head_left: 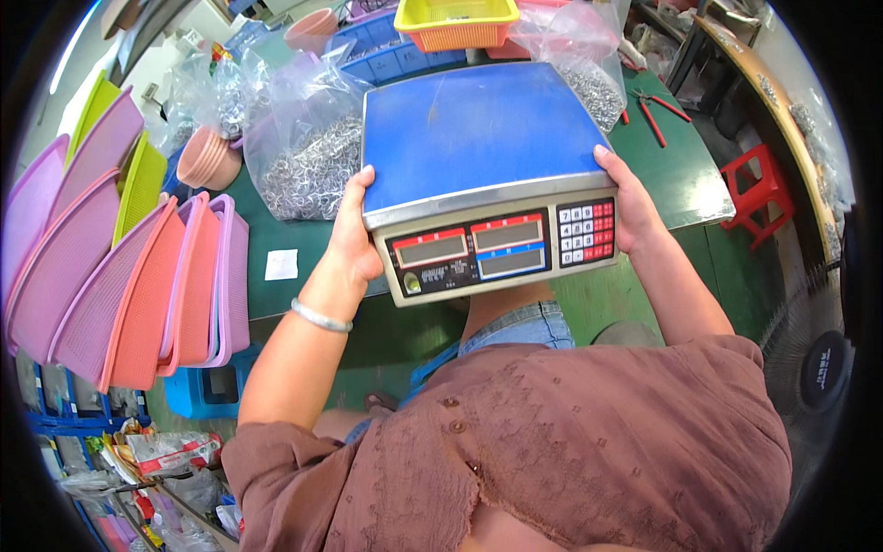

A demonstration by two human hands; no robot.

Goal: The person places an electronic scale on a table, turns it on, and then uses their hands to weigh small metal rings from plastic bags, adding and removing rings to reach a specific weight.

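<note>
Scale (478, 133) held at the near edge of the tabletop (667, 164); contact beneath hidden, cannot tell. Left grip (357, 225) partly closed about the scale's left side, right grip (627, 201) likewise opposite. Best kept level, weight shared evenly. Left of the scale: ring bag (313, 170), paper (281, 265), pots (210, 159); farther left, baskets (78, 267). Right: pliers (652, 123), farther out, stool (757, 184). Likely obstructions: ring bag close left, second bag (593, 90) behind right, yellow basket (457, 11) just behind.
</note>
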